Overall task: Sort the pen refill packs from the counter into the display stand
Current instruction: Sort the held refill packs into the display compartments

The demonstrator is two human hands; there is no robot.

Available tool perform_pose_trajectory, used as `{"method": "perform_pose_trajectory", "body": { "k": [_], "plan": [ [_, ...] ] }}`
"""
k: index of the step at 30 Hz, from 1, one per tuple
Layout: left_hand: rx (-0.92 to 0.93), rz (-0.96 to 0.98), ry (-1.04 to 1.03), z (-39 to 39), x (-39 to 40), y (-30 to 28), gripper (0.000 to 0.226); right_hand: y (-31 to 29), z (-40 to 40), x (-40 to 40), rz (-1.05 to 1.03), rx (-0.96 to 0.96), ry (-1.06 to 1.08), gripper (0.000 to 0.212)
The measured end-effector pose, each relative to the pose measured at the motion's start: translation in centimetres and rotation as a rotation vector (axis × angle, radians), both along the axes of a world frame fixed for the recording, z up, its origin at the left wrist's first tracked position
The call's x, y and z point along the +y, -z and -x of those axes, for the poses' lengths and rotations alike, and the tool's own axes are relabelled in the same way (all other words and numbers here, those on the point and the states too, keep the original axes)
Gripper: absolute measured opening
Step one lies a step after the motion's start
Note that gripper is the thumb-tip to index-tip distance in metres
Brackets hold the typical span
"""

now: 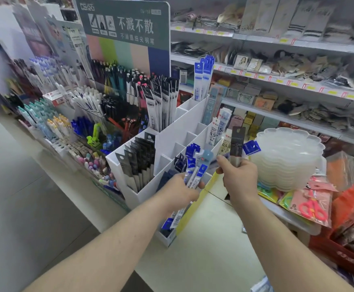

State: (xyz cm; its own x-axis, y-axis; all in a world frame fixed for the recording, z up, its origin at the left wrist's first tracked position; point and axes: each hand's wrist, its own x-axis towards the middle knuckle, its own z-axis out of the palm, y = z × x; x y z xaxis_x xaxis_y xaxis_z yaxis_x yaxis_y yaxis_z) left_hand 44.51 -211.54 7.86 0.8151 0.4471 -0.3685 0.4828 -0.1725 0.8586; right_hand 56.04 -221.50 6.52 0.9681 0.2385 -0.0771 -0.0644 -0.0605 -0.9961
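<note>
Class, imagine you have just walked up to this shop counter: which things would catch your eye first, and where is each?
First the two hands at centre: the right hand holds up a dark refill pack, while the left hand grips a bundle of blue and white refill packs. Just behind them stands the white display stand, its near-left compartment full of black packs. A big green sign rises at the back.

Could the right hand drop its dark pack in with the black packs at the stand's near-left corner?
Probably yes. The right hand holds the dark pack upright above the display stand; only the left hand with its bundle lies between.
</note>
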Motion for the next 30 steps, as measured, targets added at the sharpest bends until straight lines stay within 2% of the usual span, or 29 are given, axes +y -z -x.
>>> {"method": "perform_pose_trajectory", "body": {
  "k": [2,6,11,13,16,19,21,26,30],
  "plan": [
    [0.003,-0.027,-0.005,-0.1,0.0,0.7,0.036,0.1,-0.3,0.5,0.029,-0.006,-0.002,0.017],
    [-0.021,-0.067,-0.011,0.7,0.1,1.7,0.070,0.1,-0.7,1.2,0.048,-0.001,-0.070,0.011],
    [-0.087,-0.038,-0.028,2.0,-0.5,2.2,0.088,0.5,-0.7,2.6,0.072,-0.025,-0.185,0.016],
    [-0.096,-0.036,-0.044,2.2,-0.5,2.2,0.079,1.0,-0.7,3.3,0.142,-0.037,-0.232,0.016],
    [-0.088,-0.065,-0.051,2.3,-0.4,2.2,0.045,1.8,-0.6,4.3,0.302,-0.120,-0.313,0.023],
    [-0.104,-0.062,-0.084,2.4,-0.3,2.3,0.054,1.7,-0.1,4.9,0.520,-0.239,-0.420,0.035],
    [-0.105,-0.062,-0.098,2.5,-0.3,2.0,0.054,1.7,0.3,5.4,0.612,-0.277,-0.493,0.034],
    [-0.102,-0.051,-0.112,2.6,-0.1,1.5,0.035,2.4,0.8,6.1,0.723,-0.313,-0.601,0.032],
    [-0.100,-0.048,-0.115,2.7,-0.1,1.4,0.029,1.7,0.7,5.7,0.772,-0.321,-0.576,0.037]
  ]
}}
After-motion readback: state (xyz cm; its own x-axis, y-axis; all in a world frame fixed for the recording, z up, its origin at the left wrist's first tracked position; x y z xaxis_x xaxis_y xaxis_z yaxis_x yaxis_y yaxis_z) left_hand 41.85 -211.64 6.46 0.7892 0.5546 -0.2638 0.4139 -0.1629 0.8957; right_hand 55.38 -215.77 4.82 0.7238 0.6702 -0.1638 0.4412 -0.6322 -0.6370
